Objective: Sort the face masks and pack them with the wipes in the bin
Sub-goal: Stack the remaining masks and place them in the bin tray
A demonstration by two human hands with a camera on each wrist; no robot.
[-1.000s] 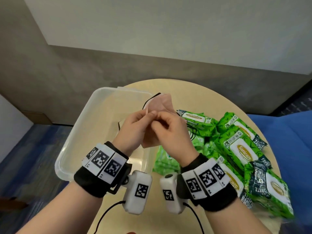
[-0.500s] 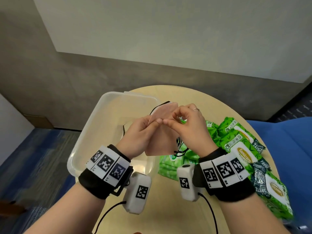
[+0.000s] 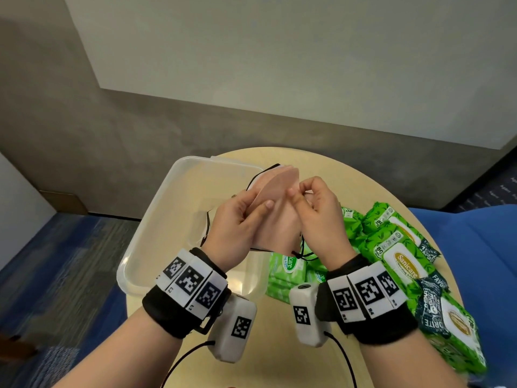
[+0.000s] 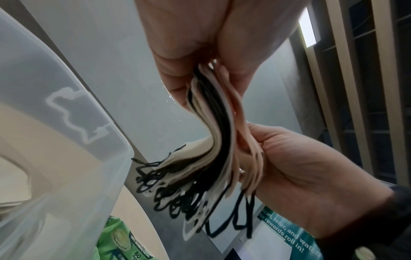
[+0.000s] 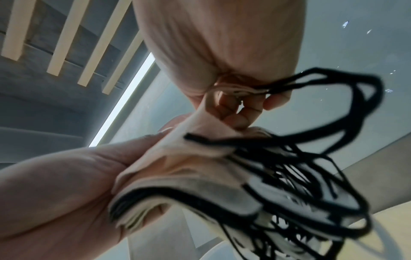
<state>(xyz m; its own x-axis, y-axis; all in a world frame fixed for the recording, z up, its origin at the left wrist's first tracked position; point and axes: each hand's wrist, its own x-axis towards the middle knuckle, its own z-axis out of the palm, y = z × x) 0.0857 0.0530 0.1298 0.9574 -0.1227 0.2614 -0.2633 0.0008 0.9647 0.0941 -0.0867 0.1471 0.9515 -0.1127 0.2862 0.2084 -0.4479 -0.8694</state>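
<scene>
Over the bin (image 3: 156, 219), the masks (image 3: 275, 186) are gripped by the left hand (image 3: 235, 228) so pink ones can be pinched away by the right hand (image 3: 316, 211).

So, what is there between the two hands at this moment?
A stack of face masks, pink, cream and black with black ear loops. The left hand grips it and the right hand pinches the pink ones; the left wrist view shows the layers.
</scene>
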